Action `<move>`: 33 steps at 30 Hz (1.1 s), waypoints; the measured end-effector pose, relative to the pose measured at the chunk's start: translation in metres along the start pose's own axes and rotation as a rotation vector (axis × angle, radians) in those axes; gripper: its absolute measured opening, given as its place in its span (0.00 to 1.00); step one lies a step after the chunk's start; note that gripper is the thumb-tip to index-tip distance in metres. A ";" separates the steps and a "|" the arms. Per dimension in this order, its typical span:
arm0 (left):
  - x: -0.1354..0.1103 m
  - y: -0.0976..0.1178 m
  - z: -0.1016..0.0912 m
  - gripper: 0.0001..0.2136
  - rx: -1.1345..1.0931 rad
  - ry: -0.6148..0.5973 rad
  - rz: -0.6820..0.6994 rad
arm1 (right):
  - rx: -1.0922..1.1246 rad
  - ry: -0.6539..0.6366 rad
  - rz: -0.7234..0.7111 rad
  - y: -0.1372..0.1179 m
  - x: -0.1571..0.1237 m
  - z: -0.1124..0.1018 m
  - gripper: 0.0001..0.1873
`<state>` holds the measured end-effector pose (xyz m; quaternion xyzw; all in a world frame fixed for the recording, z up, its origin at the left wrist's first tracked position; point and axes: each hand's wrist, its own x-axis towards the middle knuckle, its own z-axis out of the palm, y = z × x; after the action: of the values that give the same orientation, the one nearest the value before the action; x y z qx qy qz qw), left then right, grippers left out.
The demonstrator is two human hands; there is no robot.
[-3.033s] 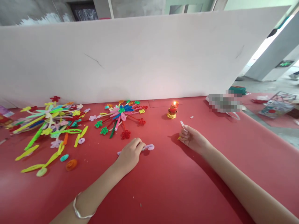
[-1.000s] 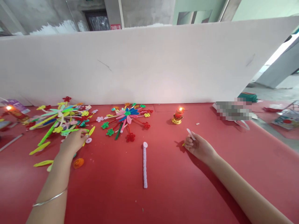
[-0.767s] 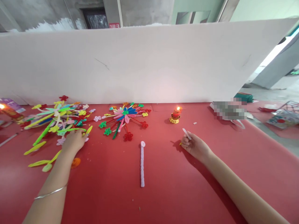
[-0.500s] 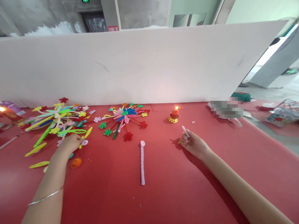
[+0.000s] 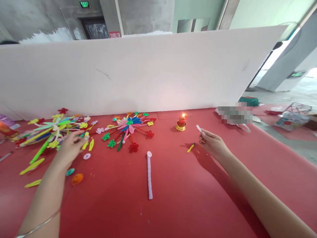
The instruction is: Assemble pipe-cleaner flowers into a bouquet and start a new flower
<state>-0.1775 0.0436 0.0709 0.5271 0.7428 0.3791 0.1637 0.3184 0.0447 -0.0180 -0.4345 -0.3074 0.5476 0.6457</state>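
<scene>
Pinched between thumb and fingers, a thin white stick (image 5: pixel 199 128) pokes out of the right hand (image 5: pixel 213 141), which hovers to the right of the lilac strip (image 5: pixel 149 178) and a little beyond its far end. Left of that same strip, the left hand (image 5: pixel 69 145) has its fingers bent inward with a narrow gap at the tips; a small yellow piece (image 5: pixel 85 145) sits right at them, but blur hides whether it is gripped or merely touched

The lilac strip lies on the red table (image 5: pixel 178 205), pointing away from the person, a round pale disc (image 5: pixel 149 154) at its far end. To its right, near the right hand but apart from it, lies a short yellow stub (image 5: pixel 190 148) with a dark tip. Beyond the strip and to the right stands a lit red candle (image 5: pixel 182 119) on a gold base (image 5: pixel 180 127)

Beyond the strip and slightly left is a many-coloured flower piece (image 5: pixel 128 123). Well to the strip's left lie an orange coil (image 5: pixel 77 179), a teal disc (image 5: pixel 70 172) and a lilac ring (image 5: pixel 87 156)
</scene>
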 end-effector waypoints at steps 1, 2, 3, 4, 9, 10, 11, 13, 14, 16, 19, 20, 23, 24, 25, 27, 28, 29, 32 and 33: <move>-0.007 0.010 0.010 0.18 -0.203 -0.069 -0.015 | -0.020 0.018 -0.006 0.000 0.002 0.000 0.22; -0.015 0.020 0.023 0.20 -0.365 -0.141 -0.030 | -0.040 0.035 -0.011 0.001 0.004 0.000 0.22; -0.025 0.029 0.038 0.22 -0.500 -0.208 -0.031 | -0.057 0.048 -0.015 0.002 0.007 0.001 0.21; -0.035 0.038 0.053 0.23 -0.597 -0.307 -0.029 | -0.068 0.059 -0.017 0.003 0.011 0.002 0.20; -0.078 0.052 0.111 0.18 -0.576 -0.890 -0.090 | -0.056 0.079 -0.055 0.010 0.038 0.012 0.18; -0.084 0.051 0.116 0.18 -0.535 -0.992 -0.099 | -0.048 0.072 -0.074 0.012 0.044 0.015 0.18; -0.088 0.050 0.119 0.18 -0.496 -1.076 -0.096 | -0.039 0.063 -0.091 0.014 0.050 0.016 0.18; -0.094 0.049 0.121 0.17 -0.450 -1.180 -0.100 | -0.019 0.053 -0.111 0.017 0.060 0.019 0.17; -0.096 0.049 0.121 0.17 -0.446 -1.200 -0.102 | -0.009 0.056 -0.115 0.018 0.064 0.020 0.18; -0.101 0.053 0.122 0.16 -0.468 -1.205 -0.099 | 0.003 0.065 -0.115 0.021 0.070 0.020 0.18; -0.108 0.059 0.126 0.16 -0.518 -1.216 -0.055 | 0.011 0.057 -0.112 0.022 0.073 0.019 0.18; -0.110 0.060 0.129 0.15 -0.528 -1.226 -0.044 | 0.013 0.056 -0.115 0.022 0.073 0.019 0.18; -0.110 0.059 0.134 0.15 -0.528 -1.213 -0.036 | 0.025 0.064 -0.134 0.024 0.073 0.018 0.18; -0.109 0.058 0.135 0.15 -0.531 -1.198 -0.039 | 0.028 0.062 -0.143 0.025 0.073 0.018 0.17; -0.107 0.056 0.135 0.15 -0.544 -1.187 -0.051 | 0.029 0.057 -0.155 0.026 0.073 0.018 0.17; -0.102 0.051 0.135 0.15 -0.600 -1.181 -0.102 | 0.026 0.048 -0.186 0.028 0.072 0.018 0.16; -0.099 0.049 0.135 0.15 -0.639 -1.185 -0.140 | 0.023 0.048 -0.203 0.029 0.072 0.018 0.15; -0.097 0.047 0.134 0.15 -0.676 -1.189 -0.178 | 0.019 0.051 -0.220 0.029 0.071 0.018 0.15; -0.094 0.045 0.133 0.15 -0.741 -1.179 -0.257 | 0.004 0.062 -0.255 0.031 0.070 0.018 0.16; -0.094 0.046 0.133 0.14 -0.744 -1.173 -0.270 | -0.005 0.061 -0.262 0.032 0.070 0.018 0.16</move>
<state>-0.0250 0.0171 0.0019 0.4570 0.4120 0.2374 0.7517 0.3039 0.1178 -0.0447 -0.4088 -0.3430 0.4443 0.7196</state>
